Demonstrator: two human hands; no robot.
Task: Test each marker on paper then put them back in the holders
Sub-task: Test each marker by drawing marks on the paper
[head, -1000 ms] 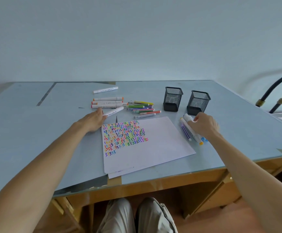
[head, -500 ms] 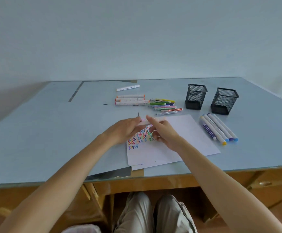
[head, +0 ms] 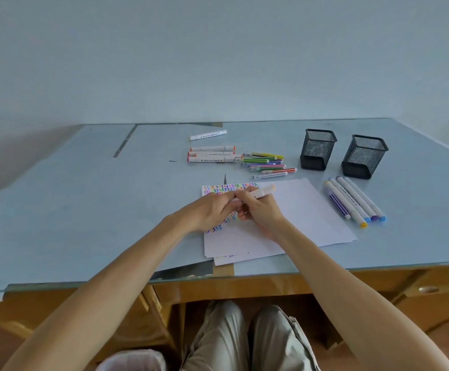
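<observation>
Over the white paper (head: 309,210) with rows of coloured squiggles, both hands meet on one white marker (head: 261,192) with an orange end. My right hand (head: 263,212) grips its barrel and my left hand (head: 207,211) pinches its near end; the near tip is hidden by fingers. Two black mesh holders (head: 317,149) (head: 363,156) stand behind the paper to the right. Several thick white markers (head: 357,200) lie right of the paper. More white markers (head: 212,155) and thin coloured pens (head: 267,163) lie behind the paper.
One white marker (head: 208,135) lies alone near the far side of the blue-grey tabletop (head: 84,196). The table's front edge (head: 271,277) runs above wooden drawers and my knees. A plain wall stands behind the table.
My left hand brought a white marker from the pile to above the paper. My right hand left the markers at the right and took hold of it. The view shifted left.
</observation>
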